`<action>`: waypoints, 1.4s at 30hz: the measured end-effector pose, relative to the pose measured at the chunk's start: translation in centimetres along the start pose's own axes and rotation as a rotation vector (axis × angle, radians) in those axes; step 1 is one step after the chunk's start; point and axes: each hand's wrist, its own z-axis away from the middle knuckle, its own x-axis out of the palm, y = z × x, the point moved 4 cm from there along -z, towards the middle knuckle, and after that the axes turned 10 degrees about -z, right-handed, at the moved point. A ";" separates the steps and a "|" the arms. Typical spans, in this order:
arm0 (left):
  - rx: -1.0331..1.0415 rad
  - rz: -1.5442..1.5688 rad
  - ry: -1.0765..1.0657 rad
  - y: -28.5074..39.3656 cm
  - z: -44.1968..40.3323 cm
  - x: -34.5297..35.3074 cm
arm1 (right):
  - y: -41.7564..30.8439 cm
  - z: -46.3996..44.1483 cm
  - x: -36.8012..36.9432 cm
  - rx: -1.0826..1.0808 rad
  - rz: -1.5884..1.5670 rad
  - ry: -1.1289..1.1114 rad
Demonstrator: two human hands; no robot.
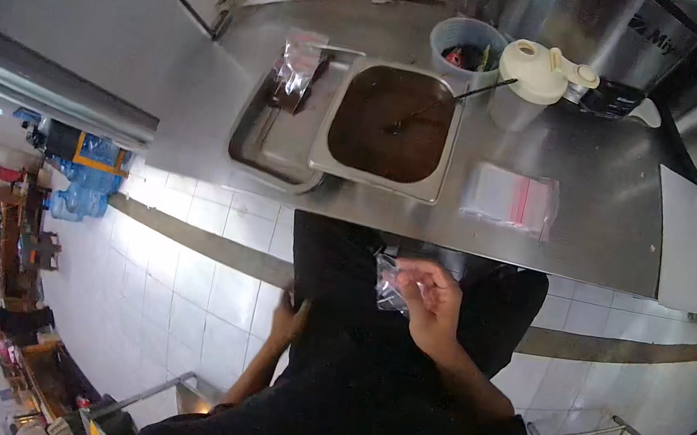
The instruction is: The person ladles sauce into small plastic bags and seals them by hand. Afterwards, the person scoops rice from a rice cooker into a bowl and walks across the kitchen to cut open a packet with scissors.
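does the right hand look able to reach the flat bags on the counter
Probably yes: nothing covers the flat bags near the counter's edge, though the right hand holds a clear bag.

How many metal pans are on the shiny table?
2. The square pan, holding brown mixture, is near the front edge of the table; the oblong pan is left of it. I see no others.

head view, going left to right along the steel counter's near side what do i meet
shallow metal tray → square metal pan of brown contents → flat clear packet with a red strip → white panel at the right end
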 end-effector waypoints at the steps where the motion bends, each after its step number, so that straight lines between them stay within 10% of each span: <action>1: 0.304 0.055 0.180 5.3 1.2 -1.9 | -0.6 -0.3 0.7 0.021 0.004 -0.039; 6: 0.596 0.667 -0.312 22.1 5.5 -4.4 | -2.1 -0.9 2.3 -0.070 0.219 -0.157; 17: 0.487 0.746 -0.463 22.1 3.4 2.1 | -0.7 2.6 -3.9 -0.039 0.040 0.243; 26: 0.417 0.687 -0.386 21.5 3.2 1.0 | -0.1 0.6 -1.8 -0.037 0.103 0.132; 32: 0.365 0.660 -0.313 19.4 2.0 -0.2 | -5.1 1.0 0.2 -0.769 0.758 0.108; 42: 0.473 0.734 -0.487 21.2 2.4 0.3 | -3.8 0.9 -0.6 -0.531 0.613 0.066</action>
